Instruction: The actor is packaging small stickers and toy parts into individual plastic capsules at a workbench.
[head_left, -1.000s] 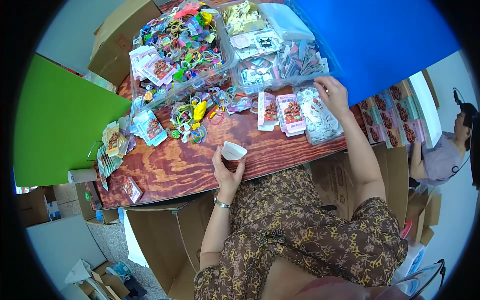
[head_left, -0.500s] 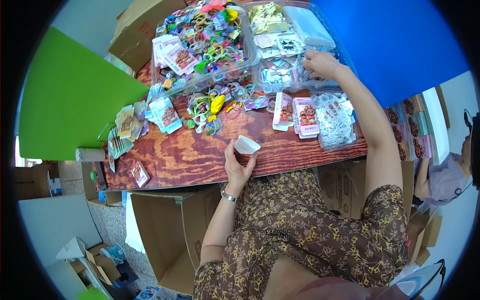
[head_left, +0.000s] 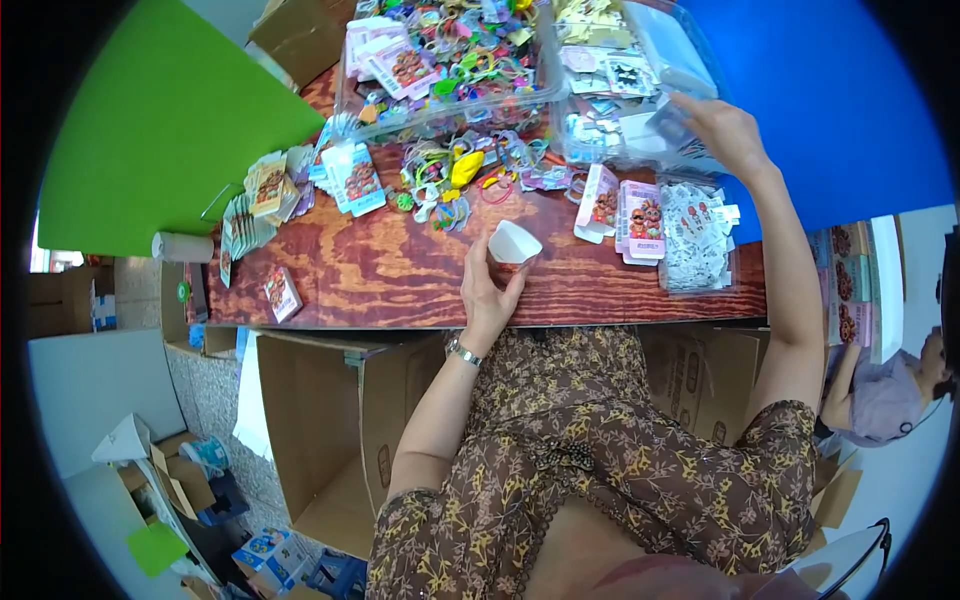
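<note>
Near the table's front edge, my left hand (head_left: pixel 488 298) is closed around a small carton (head_left: pixel 514 244), its open white inside facing up. My right hand (head_left: pixel 730 138) is over the far right clear tray (head_left: pixel 575 160), fingers pinched on a thin, shiny, slightly blurred packet (head_left: pixel 670 122). Below that hand are sachets and cards in the tray's compartments. A smaller clear container (head_left: pixel 690 285) of white sachets (head_left: pixel 697 235) sits nearer me. Beside it, flattened pink printed cartons (head_left: pixel 640 222) lie on the table.
A large clear bin (head_left: pixel 450 118) of colourful hair ties stands at the back, with a loose pile of hair ties (head_left: pixel 462 170) before it. Card stacks (head_left: pixel 268 190) and a closed small box (head_left: pixel 283 294) lie at left. Green (head_left: pixel 160 140) and blue (head_left: pixel 820 110) panels flank the table.
My right hand has come up out of the tray's compartment with a packet in its fingers. My left hand still holds the carton, now tilted more upright. The view has shifted.
</note>
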